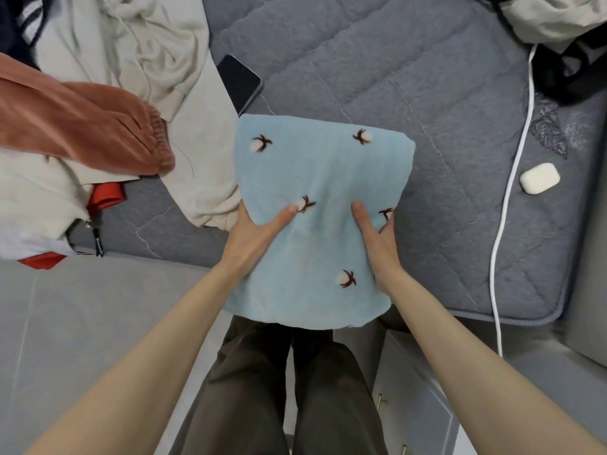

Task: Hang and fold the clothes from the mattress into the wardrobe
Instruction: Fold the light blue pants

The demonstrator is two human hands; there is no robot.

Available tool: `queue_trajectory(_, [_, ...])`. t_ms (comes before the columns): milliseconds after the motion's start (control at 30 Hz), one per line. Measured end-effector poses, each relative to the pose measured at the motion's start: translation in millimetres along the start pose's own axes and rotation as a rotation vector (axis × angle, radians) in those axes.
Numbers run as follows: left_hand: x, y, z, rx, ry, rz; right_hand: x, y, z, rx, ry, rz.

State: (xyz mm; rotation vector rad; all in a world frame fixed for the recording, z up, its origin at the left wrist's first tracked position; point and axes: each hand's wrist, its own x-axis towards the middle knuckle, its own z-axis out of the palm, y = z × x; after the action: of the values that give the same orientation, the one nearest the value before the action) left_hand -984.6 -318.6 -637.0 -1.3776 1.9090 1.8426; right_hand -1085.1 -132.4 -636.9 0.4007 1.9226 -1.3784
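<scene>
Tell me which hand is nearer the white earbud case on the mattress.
Right. The right hand grips the folded blue cloth on its right side, the side facing the earbud case; the left hand grips the cloth's opposite side, farther away.

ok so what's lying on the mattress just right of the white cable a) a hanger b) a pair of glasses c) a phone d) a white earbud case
d: the white earbud case lies on the grey mattress just right of the white cable, while the phone sits well to the left, by the far left corner of the blue cloth.
</scene>
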Motion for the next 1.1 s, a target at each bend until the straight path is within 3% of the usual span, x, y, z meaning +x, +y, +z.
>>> queue_trajectory(233, [-14.9,23.9,-8.7,-0.190,0.050,0.026,-12.7,-33.3,6.1,0.087,0.037,-0.057])
queue_trajectory(700, [-168.8,61.2,-93.1,-0.518,0.394,0.005,-134.5,-146.9,52.2,-0.153,-0.350,-0.273])
queue_trajectory(1100, [-378.2,-1.5,-151.5,-0.884,0.970,-0.089,-294.2,-143.9,164.8,-0.509,-0.998,-0.407])
